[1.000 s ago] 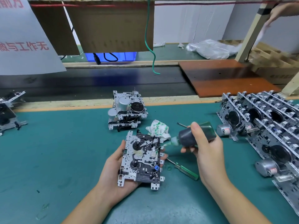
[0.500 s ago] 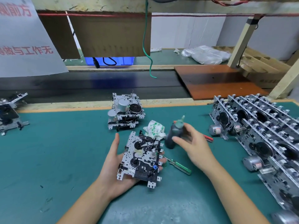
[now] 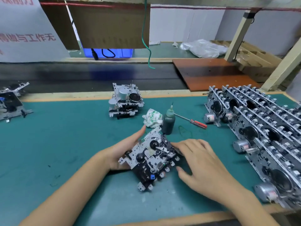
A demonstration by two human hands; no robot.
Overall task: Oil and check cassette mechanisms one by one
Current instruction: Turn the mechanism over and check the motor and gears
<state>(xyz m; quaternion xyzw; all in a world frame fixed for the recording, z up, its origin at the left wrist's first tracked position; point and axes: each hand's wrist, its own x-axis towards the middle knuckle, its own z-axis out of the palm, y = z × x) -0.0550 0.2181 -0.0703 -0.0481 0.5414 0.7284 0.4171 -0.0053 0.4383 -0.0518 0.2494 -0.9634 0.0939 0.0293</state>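
Observation:
A metal cassette mechanism (image 3: 151, 157) with black reels is tilted above the green mat, close in front of me. My left hand (image 3: 123, 149) holds it from underneath and along its left edge. My right hand (image 3: 195, 162) touches its right edge, fingers on the black keys. A dark oil bottle (image 3: 168, 122) with a thin nozzle stands upright on the mat just behind the mechanism, free of both hands.
A crumpled white cloth (image 3: 152, 118) lies left of the bottle, a red-handled screwdriver (image 3: 193, 121) to its right. A small stack of mechanisms (image 3: 125, 101) sits further back. Several more mechanisms (image 3: 260, 131) line the right side; another (image 3: 11, 101) lies far left.
My right hand set the oil bottle upright on the mat, let go and came down to the mechanism's right edge. My left hand has turned and tilted the mechanism.

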